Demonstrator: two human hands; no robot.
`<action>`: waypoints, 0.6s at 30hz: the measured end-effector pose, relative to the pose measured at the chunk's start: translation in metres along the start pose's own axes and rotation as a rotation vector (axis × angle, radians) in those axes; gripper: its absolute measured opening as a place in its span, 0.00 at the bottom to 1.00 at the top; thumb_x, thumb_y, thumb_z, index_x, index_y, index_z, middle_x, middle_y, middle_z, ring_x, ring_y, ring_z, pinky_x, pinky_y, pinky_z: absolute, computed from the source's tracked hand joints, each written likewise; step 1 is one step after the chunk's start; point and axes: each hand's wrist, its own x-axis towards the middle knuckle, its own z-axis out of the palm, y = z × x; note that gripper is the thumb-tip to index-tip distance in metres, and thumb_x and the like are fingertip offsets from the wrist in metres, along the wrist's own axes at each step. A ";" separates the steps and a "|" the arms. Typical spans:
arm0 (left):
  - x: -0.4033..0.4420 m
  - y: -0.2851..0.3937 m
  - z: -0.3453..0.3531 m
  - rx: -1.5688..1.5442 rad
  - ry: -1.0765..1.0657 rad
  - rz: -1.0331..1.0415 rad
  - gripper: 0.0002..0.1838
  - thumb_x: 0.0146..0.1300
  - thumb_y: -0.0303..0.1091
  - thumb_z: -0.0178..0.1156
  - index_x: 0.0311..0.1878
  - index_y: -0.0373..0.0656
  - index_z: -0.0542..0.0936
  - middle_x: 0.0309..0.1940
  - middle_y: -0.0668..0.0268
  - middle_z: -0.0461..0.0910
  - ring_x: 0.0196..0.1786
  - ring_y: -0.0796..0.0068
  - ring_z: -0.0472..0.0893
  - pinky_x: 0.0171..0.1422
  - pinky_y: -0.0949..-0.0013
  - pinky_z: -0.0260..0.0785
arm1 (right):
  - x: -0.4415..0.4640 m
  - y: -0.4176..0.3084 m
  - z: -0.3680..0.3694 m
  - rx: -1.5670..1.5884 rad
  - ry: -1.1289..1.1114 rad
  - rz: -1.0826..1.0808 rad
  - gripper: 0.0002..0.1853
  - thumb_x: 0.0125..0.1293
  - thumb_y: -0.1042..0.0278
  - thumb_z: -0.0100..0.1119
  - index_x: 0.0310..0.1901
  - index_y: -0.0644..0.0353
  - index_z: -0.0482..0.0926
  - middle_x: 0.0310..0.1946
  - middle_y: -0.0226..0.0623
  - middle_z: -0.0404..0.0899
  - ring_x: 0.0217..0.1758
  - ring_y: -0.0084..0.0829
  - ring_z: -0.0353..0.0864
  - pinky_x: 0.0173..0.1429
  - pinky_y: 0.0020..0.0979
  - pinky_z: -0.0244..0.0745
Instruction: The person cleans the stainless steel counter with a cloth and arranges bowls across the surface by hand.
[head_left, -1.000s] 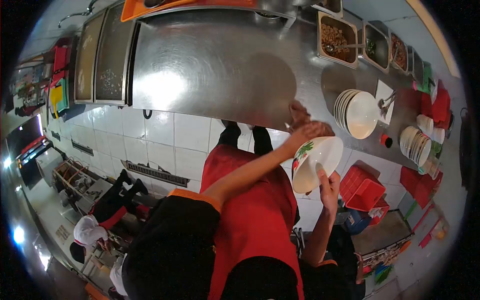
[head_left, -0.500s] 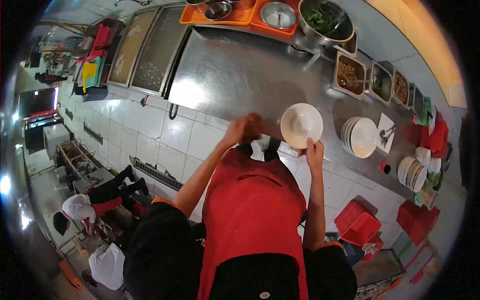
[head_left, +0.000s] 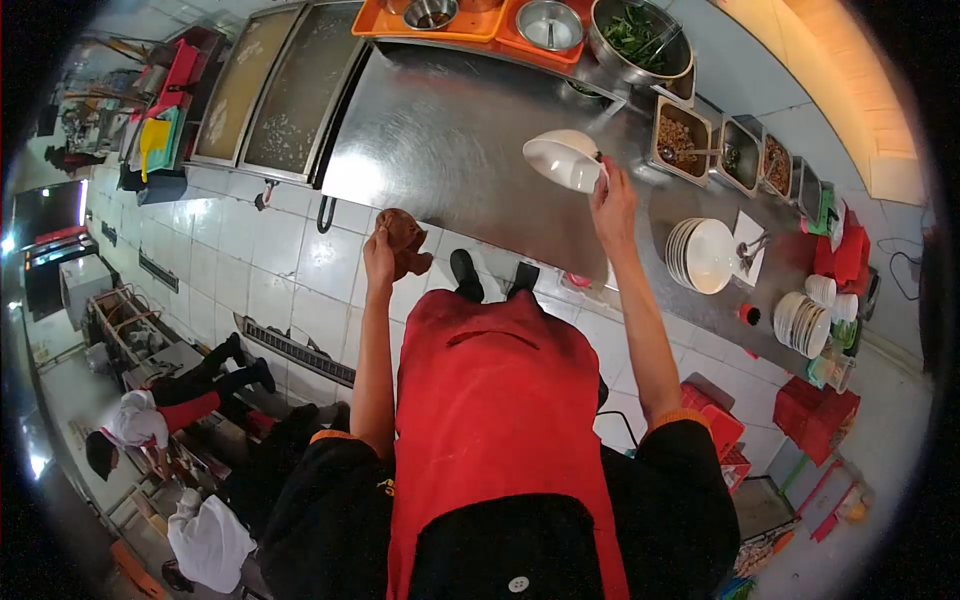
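A white bowl (head_left: 562, 160) is held tilted above the steel counter by my right hand (head_left: 613, 200), whose fingers grip its right rim. Out to the left, beyond the counter's front edge, my left hand (head_left: 379, 258) pinches a crumpled brown cloth (head_left: 402, 242) that hangs over the floor. The cloth and the bowl are well apart. Right of my right hand, a stack of white bowls (head_left: 708, 256) lies on its side-facing rims on the counter, beside spoons (head_left: 750, 247) on a white sheet.
Metal pans of food (head_left: 680, 137) line the counter's back right, near a large bowl of greens (head_left: 640, 40). Orange trays (head_left: 480, 22) sit at the back. More stacked dishes (head_left: 800, 322) stand far right. Two people (head_left: 150, 415) work at the lower left. Red crates (head_left: 815, 420) are at right.
My right hand has raised the bowl away from me over the counter and tilted it. My left hand has moved left with the cloth, away from the bowl.
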 end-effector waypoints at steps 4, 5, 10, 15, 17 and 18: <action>0.001 0.016 0.016 -0.049 -0.007 -0.020 0.26 0.78 0.45 0.47 0.56 0.27 0.80 0.48 0.54 0.84 0.50 0.66 0.82 0.58 0.63 0.73 | 0.029 -0.029 -0.027 0.021 0.076 -0.091 0.24 0.66 0.82 0.55 0.64 0.61 0.75 0.43 0.51 0.78 0.42 0.52 0.82 0.45 0.45 0.78; 0.008 0.015 0.016 -0.054 -0.048 -0.008 0.26 0.78 0.45 0.47 0.56 0.27 0.80 0.48 0.54 0.84 0.50 0.67 0.82 0.58 0.64 0.73 | 0.038 -0.040 -0.032 0.003 0.098 -0.170 0.26 0.64 0.83 0.56 0.65 0.59 0.74 0.43 0.50 0.78 0.41 0.52 0.82 0.44 0.45 0.77; 0.018 0.016 0.021 0.113 -0.162 -0.103 0.27 0.77 0.49 0.49 0.58 0.32 0.81 0.50 0.57 0.84 0.54 0.69 0.81 0.60 0.64 0.72 | 0.080 -0.094 -0.010 0.028 0.186 -0.382 0.30 0.60 0.83 0.60 0.66 0.57 0.74 0.43 0.49 0.77 0.39 0.51 0.81 0.43 0.44 0.78; 0.020 -0.008 0.030 0.079 -0.260 -0.038 0.25 0.77 0.46 0.53 0.56 0.28 0.82 0.45 0.58 0.86 0.50 0.72 0.82 0.58 0.67 0.72 | 0.107 -0.167 0.031 0.228 0.282 -0.524 0.29 0.60 0.82 0.62 0.65 0.59 0.76 0.41 0.47 0.78 0.39 0.49 0.82 0.43 0.43 0.79; 0.017 -0.011 0.027 0.070 -0.247 -0.033 0.25 0.77 0.46 0.53 0.56 0.28 0.82 0.45 0.57 0.86 0.50 0.72 0.82 0.58 0.67 0.72 | 0.113 -0.183 0.049 0.264 0.288 -0.527 0.28 0.60 0.81 0.62 0.64 0.60 0.76 0.41 0.47 0.78 0.40 0.49 0.82 0.43 0.43 0.79; 0.013 -0.014 0.025 0.089 -0.245 -0.057 0.25 0.77 0.46 0.53 0.56 0.27 0.82 0.45 0.57 0.86 0.51 0.72 0.82 0.59 0.67 0.72 | 0.115 -0.189 0.056 0.284 0.298 -0.521 0.27 0.60 0.81 0.62 0.64 0.60 0.77 0.41 0.47 0.78 0.40 0.49 0.82 0.43 0.43 0.79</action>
